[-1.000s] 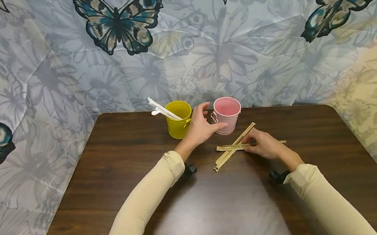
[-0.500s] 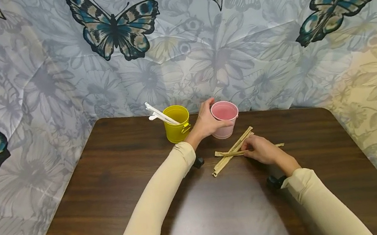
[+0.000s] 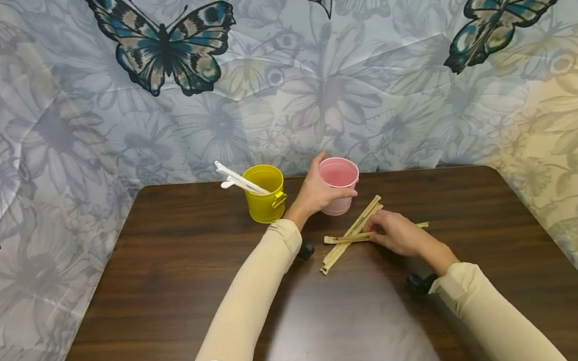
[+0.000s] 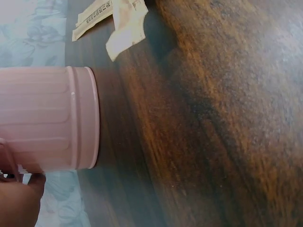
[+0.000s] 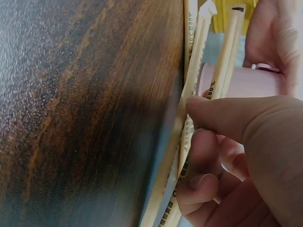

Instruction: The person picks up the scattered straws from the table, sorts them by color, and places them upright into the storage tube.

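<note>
Near the far edge of a dark wooden worktop (image 3: pixel 139 300), the left hand (image 3: pixel 318 193) curls its fingers round a pink bucket (image 3: pixel 338 177), while, farther from that edge, the right hand (image 3: pixel 396 233) pinches a paper-wrapped straw (image 3: pixel 346 238) crossing other straws (image 3: pixel 335 255).

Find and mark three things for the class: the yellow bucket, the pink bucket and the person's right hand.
Yellow bucket (image 3: pixel 263 204): head view, front of its outer wall.
Pink bucket (image 4: pixel 47 116): left wrist view, its outer side wall.
Right hand (image 3: pixel 399 233): head view, back of the hand.
</note>
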### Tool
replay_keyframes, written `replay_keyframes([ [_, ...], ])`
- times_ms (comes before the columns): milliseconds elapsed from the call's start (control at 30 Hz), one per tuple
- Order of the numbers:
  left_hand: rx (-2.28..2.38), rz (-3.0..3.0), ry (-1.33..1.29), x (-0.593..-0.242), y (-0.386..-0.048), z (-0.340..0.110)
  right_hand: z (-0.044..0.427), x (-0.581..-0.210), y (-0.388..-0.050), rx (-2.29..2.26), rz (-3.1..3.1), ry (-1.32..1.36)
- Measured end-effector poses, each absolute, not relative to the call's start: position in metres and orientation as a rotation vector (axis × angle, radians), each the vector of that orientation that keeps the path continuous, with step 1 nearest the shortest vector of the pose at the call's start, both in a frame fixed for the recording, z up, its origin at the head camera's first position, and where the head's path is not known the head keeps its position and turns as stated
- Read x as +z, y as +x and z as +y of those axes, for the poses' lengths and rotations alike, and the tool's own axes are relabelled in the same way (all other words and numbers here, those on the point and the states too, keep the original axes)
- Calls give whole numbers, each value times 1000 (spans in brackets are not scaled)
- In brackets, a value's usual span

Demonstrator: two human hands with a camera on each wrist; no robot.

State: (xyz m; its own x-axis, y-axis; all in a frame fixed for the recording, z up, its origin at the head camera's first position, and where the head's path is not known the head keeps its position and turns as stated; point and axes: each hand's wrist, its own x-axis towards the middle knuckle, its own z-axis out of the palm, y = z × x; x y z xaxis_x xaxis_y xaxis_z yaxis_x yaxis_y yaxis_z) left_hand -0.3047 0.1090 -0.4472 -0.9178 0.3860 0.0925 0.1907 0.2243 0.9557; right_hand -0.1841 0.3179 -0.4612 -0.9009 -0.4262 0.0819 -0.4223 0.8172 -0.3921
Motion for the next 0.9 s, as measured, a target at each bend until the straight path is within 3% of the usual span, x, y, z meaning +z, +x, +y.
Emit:
replay_keyframes([
  [267, 1802, 2328, 538, -452, -307, 112, 316, -453, -181, -672, 3018, -767],
  [567, 1798, 2358, 536, -453, -308, 112, 316, -434, -183, -727, 2993, -655],
  [900, 1819, 2298, 542, -458, -310, 109, 310, -390, -189, -833, 3042, -624],
])
